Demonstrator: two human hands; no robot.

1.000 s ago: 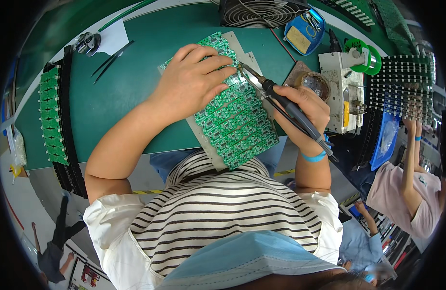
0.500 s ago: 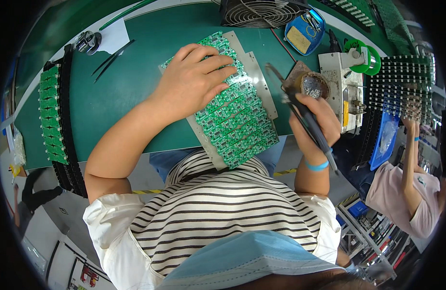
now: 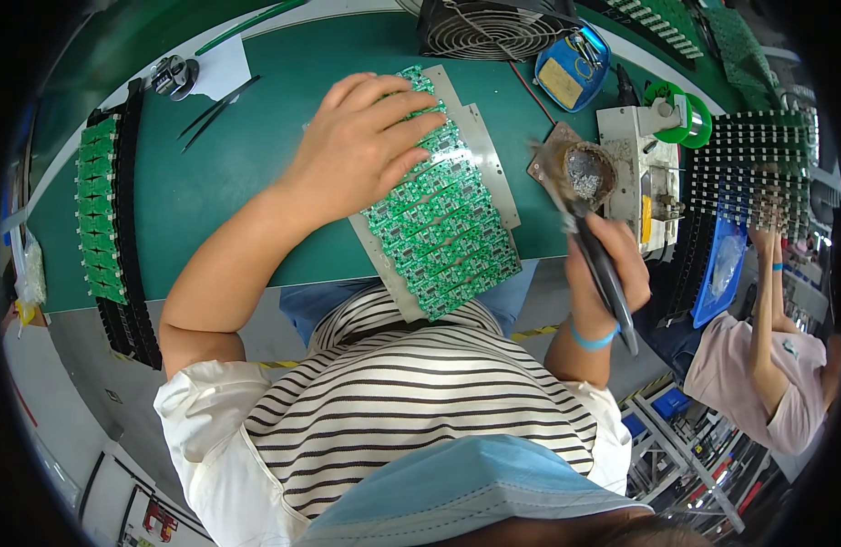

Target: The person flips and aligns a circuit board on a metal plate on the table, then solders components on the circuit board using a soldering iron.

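My left hand (image 3: 361,141) lies over the upper part of a green circuit board panel (image 3: 448,228), its fingers spread apart on the surface. The panel rests tilted on a grey metal plate (image 3: 493,173), whose edges show along both sides. In my right hand (image 3: 616,260) is a soldering iron with a black handle (image 3: 603,273), gripped between thumb and fingers. Its front end is smeared by motion and reaches over the near side of a round bowl (image 3: 589,173) of silvery solder bits. Whether the tip touches the bowl I cannot tell.
Black tweezers (image 3: 218,111) lie at the left, near a rack of green boards (image 3: 99,210). At the back are a fan (image 3: 493,32) and a blue tray (image 3: 574,68). A solder spool (image 3: 694,120) sits on a whitish unit (image 3: 635,182). A co-worker (image 3: 758,374) is at the right.
My right hand has moved toward me and slightly right, bringing the iron's front end from left of the bowl to over it. My left hand stays on the panel.
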